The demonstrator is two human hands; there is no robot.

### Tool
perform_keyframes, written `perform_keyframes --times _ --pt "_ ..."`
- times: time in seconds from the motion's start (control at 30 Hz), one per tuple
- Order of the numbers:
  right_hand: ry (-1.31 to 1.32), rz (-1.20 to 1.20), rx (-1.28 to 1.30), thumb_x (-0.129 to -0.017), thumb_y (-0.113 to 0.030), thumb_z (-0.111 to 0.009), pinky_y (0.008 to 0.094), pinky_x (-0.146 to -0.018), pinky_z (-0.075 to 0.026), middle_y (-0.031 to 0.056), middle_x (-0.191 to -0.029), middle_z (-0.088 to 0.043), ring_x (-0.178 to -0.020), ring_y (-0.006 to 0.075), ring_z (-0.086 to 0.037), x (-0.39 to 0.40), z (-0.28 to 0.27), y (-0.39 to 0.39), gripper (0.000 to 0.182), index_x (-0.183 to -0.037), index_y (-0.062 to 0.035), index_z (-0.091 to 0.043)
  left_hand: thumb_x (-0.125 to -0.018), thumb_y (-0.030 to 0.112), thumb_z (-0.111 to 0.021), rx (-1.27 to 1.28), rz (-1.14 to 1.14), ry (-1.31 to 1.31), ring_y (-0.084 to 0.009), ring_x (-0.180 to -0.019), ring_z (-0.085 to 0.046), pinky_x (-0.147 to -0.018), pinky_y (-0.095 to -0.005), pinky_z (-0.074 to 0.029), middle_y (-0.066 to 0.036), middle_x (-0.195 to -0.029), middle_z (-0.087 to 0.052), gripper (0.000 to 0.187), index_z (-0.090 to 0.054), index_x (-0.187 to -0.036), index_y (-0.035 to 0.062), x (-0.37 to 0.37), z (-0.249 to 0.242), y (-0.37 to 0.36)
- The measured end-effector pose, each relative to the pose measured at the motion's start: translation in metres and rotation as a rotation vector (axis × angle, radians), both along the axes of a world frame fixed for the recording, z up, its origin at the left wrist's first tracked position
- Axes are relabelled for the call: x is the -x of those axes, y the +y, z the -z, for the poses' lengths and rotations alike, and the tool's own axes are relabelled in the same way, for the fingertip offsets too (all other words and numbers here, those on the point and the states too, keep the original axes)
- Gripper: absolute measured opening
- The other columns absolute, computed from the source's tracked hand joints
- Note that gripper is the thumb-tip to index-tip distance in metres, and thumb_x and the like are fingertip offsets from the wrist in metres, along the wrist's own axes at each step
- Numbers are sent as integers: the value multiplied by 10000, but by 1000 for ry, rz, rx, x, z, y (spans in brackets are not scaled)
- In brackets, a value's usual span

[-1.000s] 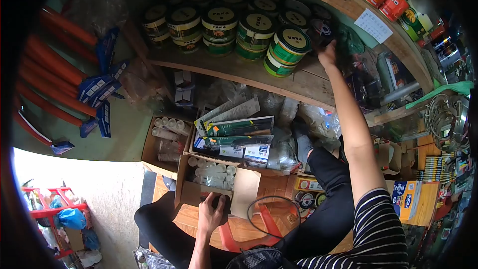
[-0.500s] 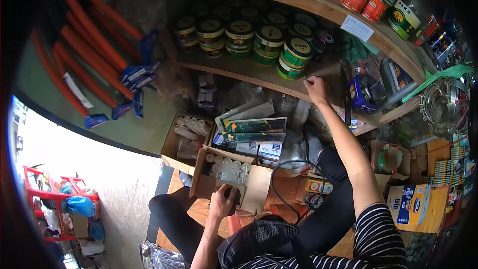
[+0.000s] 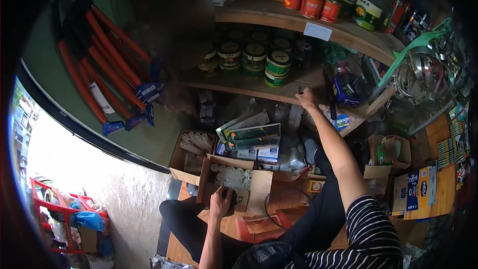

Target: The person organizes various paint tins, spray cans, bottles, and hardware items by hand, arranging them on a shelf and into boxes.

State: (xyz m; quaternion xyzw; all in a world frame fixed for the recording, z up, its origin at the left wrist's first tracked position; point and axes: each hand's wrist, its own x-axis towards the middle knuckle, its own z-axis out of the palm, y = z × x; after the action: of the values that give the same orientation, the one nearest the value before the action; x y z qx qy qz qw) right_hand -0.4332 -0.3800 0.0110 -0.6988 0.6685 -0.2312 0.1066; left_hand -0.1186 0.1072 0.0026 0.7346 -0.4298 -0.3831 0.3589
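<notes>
My right hand (image 3: 307,98) is at the front edge of the wooden shelf (image 3: 254,90), fingers closed in a pinch. A small dark bit shows at its fingertips, too small to name. Stacked green paint cans (image 3: 277,69) stand on that shelf, just left of the hand. Low in front of my body, my left hand (image 3: 219,203) is wrapped round a dark object (image 3: 230,202) whose kind I cannot make out. It is against the near side of an open cardboard box (image 3: 260,189) with clear plastic tubes (image 3: 231,175) inside.
Orange-handled tools (image 3: 102,79) hang on the left wall. Red cans (image 3: 311,6) line the upper shelf. Flat packages (image 3: 254,137) lie behind the boxes. Steel rings (image 3: 428,69) hang at right, above a yellow-blue carton (image 3: 420,189). A red plastic stool (image 3: 264,225) stands between my legs.
The head view has tilted up and shifted, showing more of the upper shelf. My right hand remains at the shelf edge, and my left hand still grips the dark object beside the box.
</notes>
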Motion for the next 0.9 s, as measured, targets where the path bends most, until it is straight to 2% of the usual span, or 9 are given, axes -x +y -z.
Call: perform_keyframes --times 0.27,0.4,0.43,0.5,0.6,0.63,0.73,0.8,0.9 --pt "315 137 289 -858 -279 -706 503 -808 -555 196 -999 -711 -917 377 -701 48 -61 77 219 -944 -77 -707 -931 207 -657 9 59 -90 -340 -933 -730 -802 -384 -557 -214 -943 -727 233 -705 -1047 10 0 29 25" --pt "66 42 126 -882 -395 -647 539 -799 -535 213 -955 -705 -934 451 -667 60 -124 90 342 -970 -68 -695 -931 173 -664 106 176 -125 -343 -894 -731 -768 -398 -562 -203 -898 -721 177 -724 -998 21 -8 55 27" --pt "-110 -70 229 -911 -381 -641 512 -740 -527 191 -876 -706 -861 380 -692 70 -143 97 344 -955 -42 -679 -944 158 -653 85 191 -148 -319 -861 -735 -751 -399 -563 -187 -875 -721 165 -719 -1011 22 -10 57 23" --pt "-688 -187 182 -972 -291 -648 300 -554 -465 51 -758 -663 -661 103 -609 92 -192 141 266 -884 -40 -665 -969 127 -628 -66 182 -43 -272 -798 -732 -713 -398 -562 -154 -839 -722 152 -704 -1045 20 1 48 29" --pt "-1022 -156 428 -968 -244 -663 224 -513 -418 18 -770 -660 -623 72 -593 140 -229 247 224 -994 -22 -681 -993 90 -593 -120 269 -86 -211 -823 -712 -726 -368 -554 -119 -870 -730 157 -676 -1100 10 26 21 16" --pt "-1056 -32 450 -966 -242 -664 223 -510 -416 16 -769 -654 -626 71 -590 161 -215 278 218 -1005 -28 -681 -982 123 -618 115 313 -85 -255 -910 -709 -790 -369 -541 -156 -944 -725 166 -677 -1080 4 13 67 22" --pt "-1155 543 317 -972 -227 -637 222 -498 -401 1 -752 -622 -620 65 -569 221 -124 368 189 -1027 -50 -676 -967 158 -643 -25 458 -364 -303 -984 -694 -857 -378 -522 -190 -1008 -713 189 -679 -1071 4 8 85 35" --pt "-881 727 156 -997 -365 -601 249 -708 -459 -15 -973 -677 -843 72 -575 268 4 442 366 -1133 -39 -695 -949 220 -663 -165 453 -318 -347 -991 -686 -869 -397 -519 -212 -1016 -707 249 -680 -1054 -5 11 86 44" --pt "-831 1003 -293 -923 -369 -693 290 -629 -499 45 -878 -653 -705 130 -595 292 189 575 394 -1114 -26 -656 -933 277 -657 -399 480 -256 -345 -1006 -685 -874 -392 -517 -221 -1059 -707 332 -687 -1095 -11 5 97 54"
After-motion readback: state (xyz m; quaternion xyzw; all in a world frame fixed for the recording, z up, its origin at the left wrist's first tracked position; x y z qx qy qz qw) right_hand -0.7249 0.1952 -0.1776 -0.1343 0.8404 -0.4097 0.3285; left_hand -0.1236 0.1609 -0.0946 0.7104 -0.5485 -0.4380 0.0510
